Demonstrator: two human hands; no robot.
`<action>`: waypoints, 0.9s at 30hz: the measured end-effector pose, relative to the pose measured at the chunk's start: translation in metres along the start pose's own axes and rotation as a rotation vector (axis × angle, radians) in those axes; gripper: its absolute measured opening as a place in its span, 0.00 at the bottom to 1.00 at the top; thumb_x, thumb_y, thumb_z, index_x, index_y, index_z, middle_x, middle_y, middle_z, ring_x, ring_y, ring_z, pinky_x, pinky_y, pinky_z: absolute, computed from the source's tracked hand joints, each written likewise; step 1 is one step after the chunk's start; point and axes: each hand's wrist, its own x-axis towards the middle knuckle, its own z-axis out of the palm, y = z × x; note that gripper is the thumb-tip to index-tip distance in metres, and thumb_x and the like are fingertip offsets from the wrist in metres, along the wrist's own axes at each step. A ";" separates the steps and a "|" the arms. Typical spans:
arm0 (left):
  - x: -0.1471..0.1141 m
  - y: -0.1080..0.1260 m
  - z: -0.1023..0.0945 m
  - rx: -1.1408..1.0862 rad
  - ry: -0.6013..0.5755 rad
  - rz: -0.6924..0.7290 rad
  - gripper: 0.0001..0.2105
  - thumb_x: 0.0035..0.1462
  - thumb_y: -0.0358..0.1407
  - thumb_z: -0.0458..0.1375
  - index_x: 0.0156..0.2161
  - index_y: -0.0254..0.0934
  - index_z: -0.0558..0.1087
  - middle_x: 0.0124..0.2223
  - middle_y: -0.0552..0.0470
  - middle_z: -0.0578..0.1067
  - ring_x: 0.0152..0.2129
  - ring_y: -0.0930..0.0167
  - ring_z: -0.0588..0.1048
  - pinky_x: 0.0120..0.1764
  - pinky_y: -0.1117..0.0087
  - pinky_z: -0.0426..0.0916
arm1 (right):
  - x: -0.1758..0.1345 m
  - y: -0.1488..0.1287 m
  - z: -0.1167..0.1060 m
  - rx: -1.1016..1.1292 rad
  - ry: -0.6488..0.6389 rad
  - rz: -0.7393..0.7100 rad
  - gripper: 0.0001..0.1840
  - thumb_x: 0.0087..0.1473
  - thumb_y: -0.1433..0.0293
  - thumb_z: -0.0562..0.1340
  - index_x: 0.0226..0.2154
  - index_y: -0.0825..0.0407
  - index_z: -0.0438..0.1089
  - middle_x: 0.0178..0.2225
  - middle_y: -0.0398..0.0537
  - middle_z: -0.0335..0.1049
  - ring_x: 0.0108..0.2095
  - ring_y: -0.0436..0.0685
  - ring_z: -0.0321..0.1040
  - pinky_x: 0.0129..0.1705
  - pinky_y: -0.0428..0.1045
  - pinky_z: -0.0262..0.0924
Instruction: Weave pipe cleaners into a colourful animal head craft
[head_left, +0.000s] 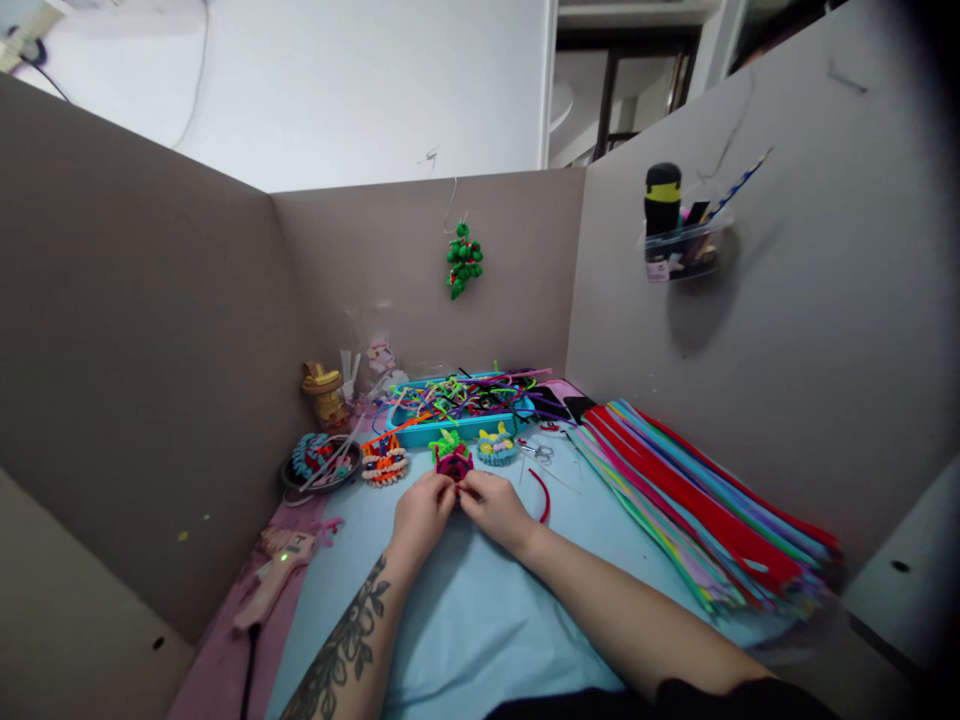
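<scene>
My left hand [423,512] and my right hand [495,505] meet over the blue cloth, fingertips closed in a pinch. Between them is a dark magenta pipe-cleaner piece [454,464], rounded in shape; the fingers hide its lower part. Bright green pipe-cleaner bits [448,443] show just behind it, and I cannot tell whether they are joined to it. To the left stands an orange and cream pipe-cleaner figure [385,462]; on the right is a blue and yellow one [496,446]. A loose red pipe cleaner [541,496] curves beside my right hand.
A blue tray [420,432] of tangled pipe cleaners sits at the back. Scissors [537,452] lie right of centre, near bundled pipe cleaners [712,500]. At left are a dark bowl [291,482] and a pink glue gun [276,578] with a lit green light. Grey panels enclose the table.
</scene>
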 end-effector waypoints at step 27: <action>0.003 -0.004 0.004 0.055 0.011 0.021 0.09 0.56 0.34 0.49 0.33 0.39 0.72 0.33 0.52 0.73 0.30 0.72 0.70 0.32 0.75 0.60 | 0.007 -0.006 -0.012 -0.394 -0.043 -0.131 0.08 0.58 0.72 0.53 0.37 0.52 0.68 0.33 0.49 0.67 0.34 0.53 0.63 0.36 0.46 0.57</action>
